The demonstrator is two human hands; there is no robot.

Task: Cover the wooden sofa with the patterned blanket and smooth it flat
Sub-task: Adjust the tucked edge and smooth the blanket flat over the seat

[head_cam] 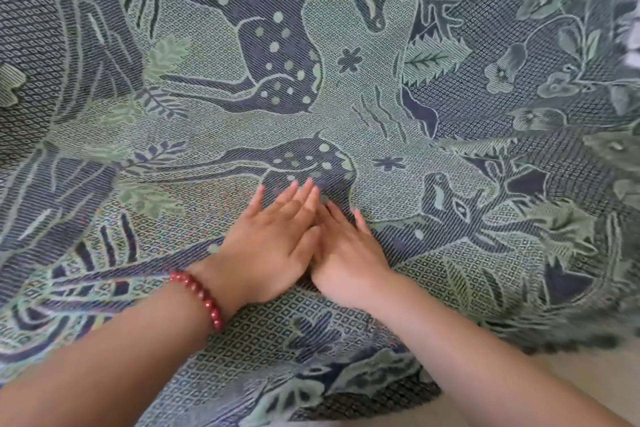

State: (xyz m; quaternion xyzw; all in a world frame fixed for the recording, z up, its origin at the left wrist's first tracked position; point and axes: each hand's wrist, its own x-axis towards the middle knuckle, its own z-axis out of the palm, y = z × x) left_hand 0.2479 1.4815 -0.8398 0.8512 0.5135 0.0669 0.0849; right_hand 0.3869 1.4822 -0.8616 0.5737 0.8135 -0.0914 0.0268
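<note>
Green-navy woven blanket [349, 90] spread out. Left hand [270, 253] and right hand [349, 262] press flat on it, touching, fingers straight, gripping nothing. Red bead bracelet [202, 298] on left wrist.

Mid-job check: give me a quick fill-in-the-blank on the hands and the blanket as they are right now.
1. The left hand and right hand both rest palm-____ on the patterned blanket.
2. The red bead bracelet sits on the ____ wrist.
3. The spotted animal woven above the hands is a ____.
4. The two hands lie side by side, ____ each other rather than apart.

Missing words: down; left; deer; touching
</note>
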